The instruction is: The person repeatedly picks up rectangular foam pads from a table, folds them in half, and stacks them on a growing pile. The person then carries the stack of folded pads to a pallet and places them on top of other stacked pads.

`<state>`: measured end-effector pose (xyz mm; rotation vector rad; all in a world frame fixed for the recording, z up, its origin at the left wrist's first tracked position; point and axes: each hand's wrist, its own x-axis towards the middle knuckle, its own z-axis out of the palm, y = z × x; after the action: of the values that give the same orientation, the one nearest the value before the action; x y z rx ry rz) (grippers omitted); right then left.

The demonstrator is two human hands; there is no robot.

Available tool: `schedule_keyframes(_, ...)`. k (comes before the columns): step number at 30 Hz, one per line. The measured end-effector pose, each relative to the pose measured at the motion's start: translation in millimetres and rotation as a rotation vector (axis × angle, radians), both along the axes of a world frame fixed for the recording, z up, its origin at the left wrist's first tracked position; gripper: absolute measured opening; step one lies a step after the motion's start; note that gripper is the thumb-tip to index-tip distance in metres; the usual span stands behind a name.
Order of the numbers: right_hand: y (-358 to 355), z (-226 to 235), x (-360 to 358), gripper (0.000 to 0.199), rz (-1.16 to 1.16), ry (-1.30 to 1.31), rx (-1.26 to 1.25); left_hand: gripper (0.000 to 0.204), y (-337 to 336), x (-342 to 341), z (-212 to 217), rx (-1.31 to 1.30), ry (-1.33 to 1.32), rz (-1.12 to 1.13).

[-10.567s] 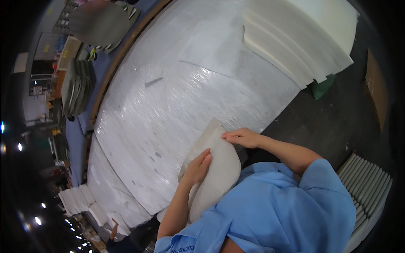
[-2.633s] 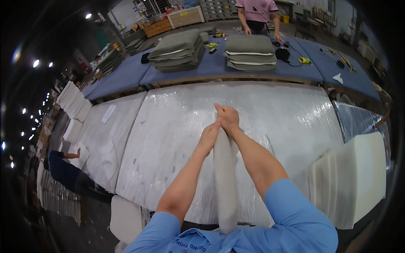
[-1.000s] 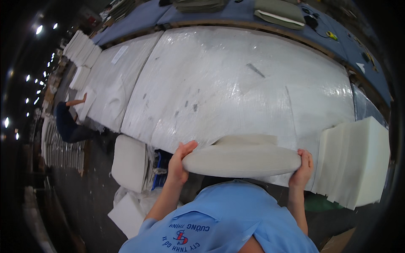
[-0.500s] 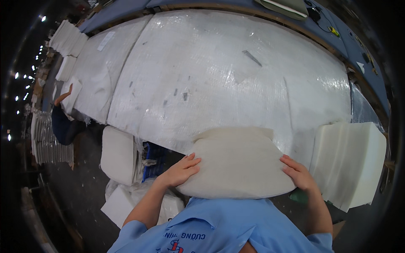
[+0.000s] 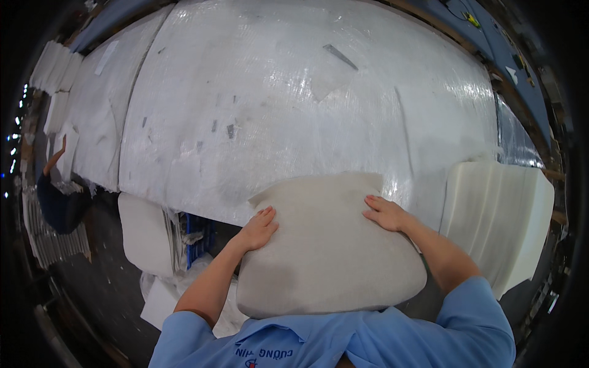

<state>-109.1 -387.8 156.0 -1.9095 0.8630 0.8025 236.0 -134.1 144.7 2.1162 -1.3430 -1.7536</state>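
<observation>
Now the beige cushion (image 5: 328,245) lies flat on the near edge of the wide plastic-wrapped table (image 5: 294,104), its lower part overhanging toward my chest; half a second ago it sat a little lower and nearer me, and a second ago I held it up by both ends as a rolled shape. I judge from this that it has been laid down and is being pressed out flat. My left hand (image 5: 257,228) rests on its left edge, fingers together and nearly flat, palm down, gripping nothing that I can see. My right hand (image 5: 385,213) lies spread on the upper right part, also pressing rather than clasping.

Beyond the cushion the table surface runs open to its far edge, with only scraps of tape and a loose sheet. Just beside the cushion at the right edge stands a stack of white foam slabs (image 5: 500,221), which limits room there. Below the left near corner more white foam pieces (image 5: 144,233) sit on the floor.
</observation>
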Motion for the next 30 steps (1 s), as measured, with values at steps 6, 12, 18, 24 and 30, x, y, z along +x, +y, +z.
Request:
schedule_keyframes(6,-9,-35,9,0.07,-0.015,-0.065,-0.036,0.064,-13,6,-32,-0.04,0.007,0.054)
schedule_keyframes(12,-24,-46,-1,0.062,-0.267,-0.097,0.072,0.054,-38,10,-45,-0.099,-0.075,0.222)
schedule_keyframes(18,-3,26,-53,0.068,-1.12,-0.397,0.479,0.056,2,7,15,-0.116,-0.063,0.477)
schedule_keyframes(24,104,44,-108,0.062,-1.647,-0.939,0.706,0.073,50,12,88,0.084,0.468,0.851)
schedule_keyframes(30,101,55,-76,0.043,-1.75,-1.22,0.807,0.071,23,-1,132,0.109,0.381,0.623)
